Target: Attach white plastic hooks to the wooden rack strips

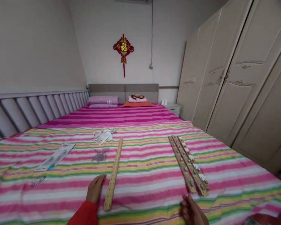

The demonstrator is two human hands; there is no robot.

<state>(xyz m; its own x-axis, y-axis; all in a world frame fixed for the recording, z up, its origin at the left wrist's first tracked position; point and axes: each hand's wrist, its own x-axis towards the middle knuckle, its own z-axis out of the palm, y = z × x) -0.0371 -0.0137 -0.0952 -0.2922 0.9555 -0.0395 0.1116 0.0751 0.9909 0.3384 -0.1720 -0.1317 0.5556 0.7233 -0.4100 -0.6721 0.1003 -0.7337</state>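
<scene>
My left hand (96, 188), in a red sleeve, rests on the striped cloth just left of a long wooden strip (113, 175) with rows of small holes. Its fingers are pressed together, and whether they hold anything is hidden. My right hand (192, 211) is at the lower right, near the close ends of several wooden strips (189, 165) lying side by side. Those strips carry small metal pieces, and the rightmost has round white pieces along it. The right fingers are curled, and their tips are too blurred to show anything between them.
Left of the bare strip lie small clear bags (100, 155), white packets (104, 136), a flat long package (55, 157) and a thin loop (38, 180). Pillows (103, 100) sit by the headboard. Wardrobes (224, 72) stand at the right.
</scene>
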